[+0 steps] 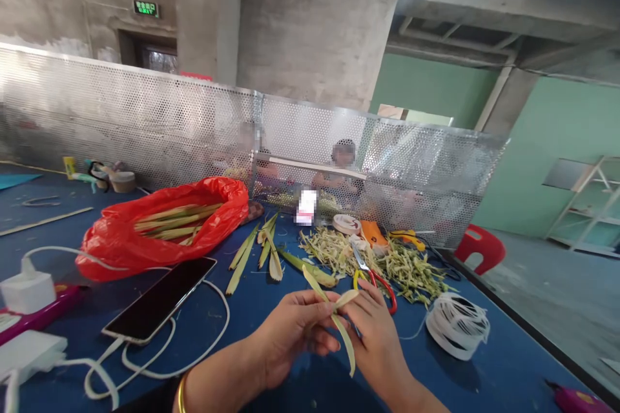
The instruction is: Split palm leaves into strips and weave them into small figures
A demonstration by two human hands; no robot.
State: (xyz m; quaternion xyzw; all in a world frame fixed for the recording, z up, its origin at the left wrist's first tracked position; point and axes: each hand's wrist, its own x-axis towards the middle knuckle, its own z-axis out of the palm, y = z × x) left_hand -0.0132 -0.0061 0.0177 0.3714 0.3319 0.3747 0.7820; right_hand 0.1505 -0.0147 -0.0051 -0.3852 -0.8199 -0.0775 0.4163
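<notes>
At the far left, a charger point(28, 292) sits on the table point(513, 364). To its right, a phone point(162, 300) lies face up at a slant, a white cable point(227, 313) looping beside it. Beyond the phone, a red bag point(113, 239) lies open, with long leaves point(174, 224) inside. Right of the bag, loose leaves point(242, 259) lie spread on the table, in front of the perforated partition point(121, 119).

The left hand point(301, 335) is at near centre, raised over the table. It is closed, pinching two leaf strips point(345, 335) between thumb and fingers. The strips are between the two hands: the longer runs from above the left thumb down toward the right palm; the shorter branches off toward the right hand. The right hand point(375, 332) is at the right of the strips, partly curled, fingers extended. Its grip cannot be determined; the contact area is partly hidden.

Beyond the hands are pale scraps point(327, 248). Scissors point(360, 257) lie with their handles just beyond the right fingers. Further right are green scraps point(411, 274), then a white coil point(458, 329), near the right hand but apart from it.
</notes>
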